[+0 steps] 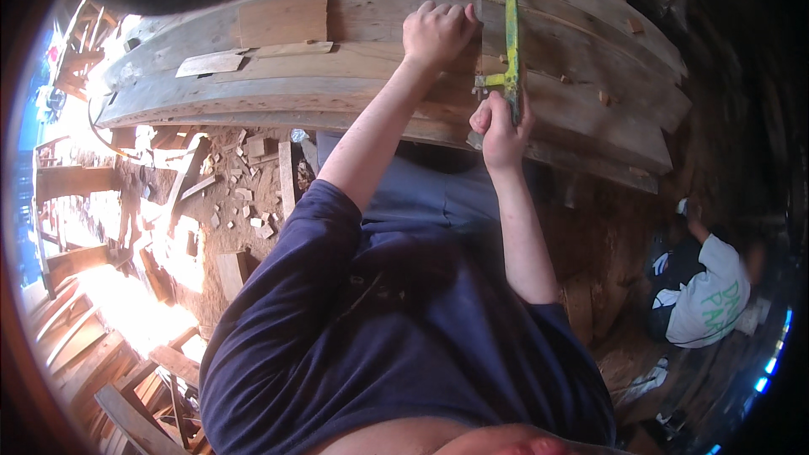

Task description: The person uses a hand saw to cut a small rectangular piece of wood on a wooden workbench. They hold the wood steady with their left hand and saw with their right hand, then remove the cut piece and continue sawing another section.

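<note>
My right hand [503, 133] is closed around the near end of a bow saw with a worn yellow-green frame [511, 29]. The saw points away from me, its thin blade running along the left side of the frame. Under it lie long, weathered wooden planks [371, 59], stacked in overlapping layers. Left of the blade, my left hand [436, 34] bears on the planks with its fingers curled in. Its fingertips are hidden, so what they grip cannot be made out.
Loose board pieces [282, 18] and a thin offcut [211, 63] lie on the planks at left. Small wood blocks [253, 194] litter the dirt floor below. Sunlit timber [80, 181] is piled at far left. At right, a person in a light shirt [708, 295] is low to the ground.
</note>
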`<state>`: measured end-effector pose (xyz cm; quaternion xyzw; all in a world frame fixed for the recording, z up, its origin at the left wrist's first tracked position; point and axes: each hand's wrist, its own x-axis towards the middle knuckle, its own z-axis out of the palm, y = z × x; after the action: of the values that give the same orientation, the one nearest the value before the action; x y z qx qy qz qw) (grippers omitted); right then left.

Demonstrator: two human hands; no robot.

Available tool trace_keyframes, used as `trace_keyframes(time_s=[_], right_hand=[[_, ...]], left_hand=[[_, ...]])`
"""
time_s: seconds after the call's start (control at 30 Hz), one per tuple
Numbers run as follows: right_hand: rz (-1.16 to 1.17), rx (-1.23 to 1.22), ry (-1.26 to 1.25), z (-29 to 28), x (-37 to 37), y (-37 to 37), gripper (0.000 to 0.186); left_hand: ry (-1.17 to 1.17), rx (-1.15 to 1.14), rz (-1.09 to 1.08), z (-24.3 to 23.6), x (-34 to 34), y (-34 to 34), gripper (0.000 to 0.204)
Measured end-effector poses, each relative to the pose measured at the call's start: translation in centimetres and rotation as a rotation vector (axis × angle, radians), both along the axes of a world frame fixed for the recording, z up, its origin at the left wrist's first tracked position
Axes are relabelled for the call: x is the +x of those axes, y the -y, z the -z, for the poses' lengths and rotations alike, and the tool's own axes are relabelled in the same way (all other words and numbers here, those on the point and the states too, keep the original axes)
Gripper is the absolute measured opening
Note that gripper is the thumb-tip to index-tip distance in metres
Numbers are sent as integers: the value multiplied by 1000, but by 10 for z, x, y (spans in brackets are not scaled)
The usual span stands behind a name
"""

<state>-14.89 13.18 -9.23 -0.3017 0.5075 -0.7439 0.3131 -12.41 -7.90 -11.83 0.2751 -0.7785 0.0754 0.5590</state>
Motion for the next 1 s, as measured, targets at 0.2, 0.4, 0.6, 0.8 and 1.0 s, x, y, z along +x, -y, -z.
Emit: trace_keyframes(time_s=[0.2,0.4,0.6,0.8,1.0], right_hand=[[26,21,-154,-1,3,-10,65],[26,-26,-266,-16,-1,-3,64],[41,-10,-231,-36,1,10,63],[46,141,-270,-46,25,-17,68],[33,60,-175,-57,15,-1,67]], left_hand=[[-16,-20,6,-4,-7,1,32],[-86,-78,132,-7,6,-13,28],[-66,-83,137,-11,14,-19,27],[-123,-51,87,-7,0,-14,34],[-97,-92,77,-5,5,-16,31]])
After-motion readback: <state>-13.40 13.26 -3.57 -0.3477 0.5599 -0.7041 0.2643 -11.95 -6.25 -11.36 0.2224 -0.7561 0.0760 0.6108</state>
